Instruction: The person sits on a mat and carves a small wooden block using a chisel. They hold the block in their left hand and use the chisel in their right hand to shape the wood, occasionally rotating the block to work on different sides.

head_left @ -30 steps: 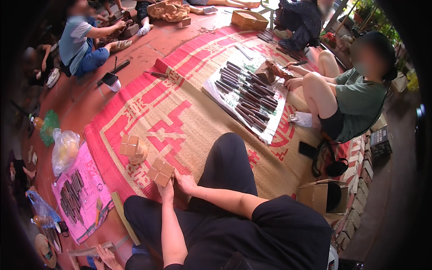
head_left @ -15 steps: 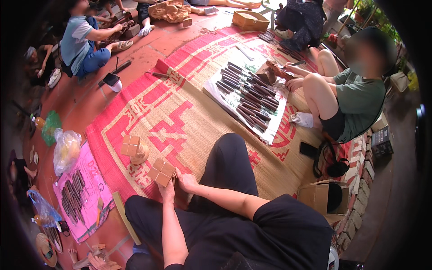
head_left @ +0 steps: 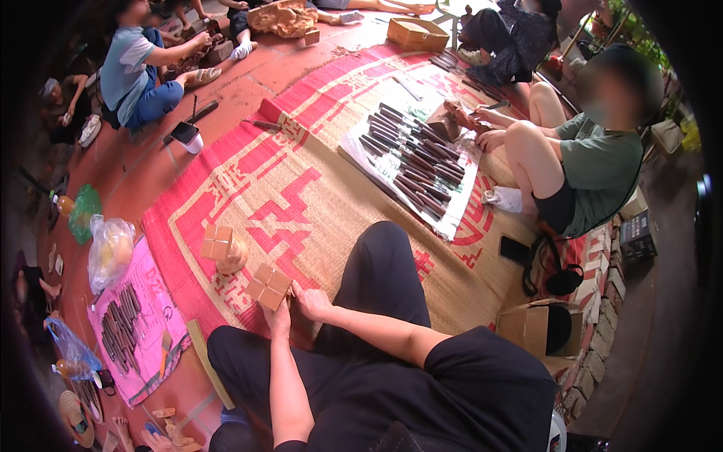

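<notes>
A brown wooden block (head_left: 269, 286), its square top split into four by crossed grooves, is held up over the mat in front of my lap. My left hand (head_left: 279, 319) grips it from below, its fingers mostly hidden by the wood. Against the block's right side, my right hand (head_left: 313, 303) has its fingers closed; what they pinch, if anything, is too small to make out. A similar grooved block (head_left: 218, 242) stands just beyond and to the left, with a rounded pale wooden part (head_left: 235, 258) beside and below it.
Dark-handled tools lie in rows on a white sheet (head_left: 455, 220) far right, by a seated person (head_left: 602, 154). More tools (head_left: 120, 328) rest on a pink sheet (head_left: 143, 264) at left, near plastic bags. A phone (head_left: 515, 250) and cardboard box (head_left: 525, 329) are at right.
The held block has shifted very slightly, with both hands staying on it. At the lower left edge, another person's hand has moved down and a small wooden piece shows more plainly.
</notes>
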Action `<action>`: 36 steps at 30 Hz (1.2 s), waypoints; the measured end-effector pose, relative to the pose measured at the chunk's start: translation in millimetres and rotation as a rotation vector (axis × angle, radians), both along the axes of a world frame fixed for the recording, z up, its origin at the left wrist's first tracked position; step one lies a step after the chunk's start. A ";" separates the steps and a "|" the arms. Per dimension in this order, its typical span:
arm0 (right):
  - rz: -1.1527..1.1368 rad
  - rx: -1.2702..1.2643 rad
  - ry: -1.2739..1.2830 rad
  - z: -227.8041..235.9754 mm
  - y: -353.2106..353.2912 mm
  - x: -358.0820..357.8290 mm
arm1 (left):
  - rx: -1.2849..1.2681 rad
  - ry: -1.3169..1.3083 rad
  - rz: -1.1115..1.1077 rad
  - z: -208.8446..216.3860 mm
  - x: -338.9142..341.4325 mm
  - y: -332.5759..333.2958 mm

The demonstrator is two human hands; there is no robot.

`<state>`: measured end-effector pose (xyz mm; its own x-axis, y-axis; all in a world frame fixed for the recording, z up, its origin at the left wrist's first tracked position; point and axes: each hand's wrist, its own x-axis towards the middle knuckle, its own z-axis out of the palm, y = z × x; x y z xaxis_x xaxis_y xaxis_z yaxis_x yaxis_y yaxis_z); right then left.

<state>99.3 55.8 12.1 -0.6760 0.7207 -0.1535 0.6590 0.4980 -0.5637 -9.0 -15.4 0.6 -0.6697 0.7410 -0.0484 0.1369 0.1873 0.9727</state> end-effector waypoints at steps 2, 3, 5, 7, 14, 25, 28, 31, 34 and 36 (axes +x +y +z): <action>-0.027 -0.027 0.077 31.4 4.1 -6.6 | -0.007 -0.073 -0.018 10.6 -0.4 2.6; -0.042 -0.041 0.112 41.3 4.2 -8.9 | -0.024 -0.157 -0.037 19.7 -1.1 1.8; -0.016 0.001 0.084 30.1 5.0 -14.1 | -0.022 -0.168 -0.045 24.9 0.2 3.5; 0.021 0.000 0.045 21.8 3.8 -10.1 | 0.017 -0.026 0.005 7.4 0.0 3.1; 0.004 0.030 0.045 24.5 5.0 -6.3 | 0.009 -0.002 0.063 -3.7 1.3 -0.6; 0.077 0.144 0.039 0.5 -0.5 2.9 | 0.004 0.008 0.005 -12.8 -5.6 -0.2; 0.052 0.158 0.083 20.9 3.6 -5.0 | -0.026 -0.020 0.011 11.4 -0.4 4.2; 0.044 0.146 0.068 25.7 4.9 -10.7 | -0.047 -0.064 0.037 34.9 9.5 6.0; 0.036 0.096 0.081 15.6 2.3 -2.2 | -0.099 0.081 0.059 39.0 10.9 6.0; 0.049 0.088 0.022 8.0 -3.4 -1.0 | -0.051 0.077 0.059 9.6 1.2 0.5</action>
<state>98.3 52.4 20.2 -0.7133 0.6968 -0.0762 0.6208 0.5775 -0.5302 -7.9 -14.9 10.2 -0.7155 0.6979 -0.0320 0.1979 0.2464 0.9487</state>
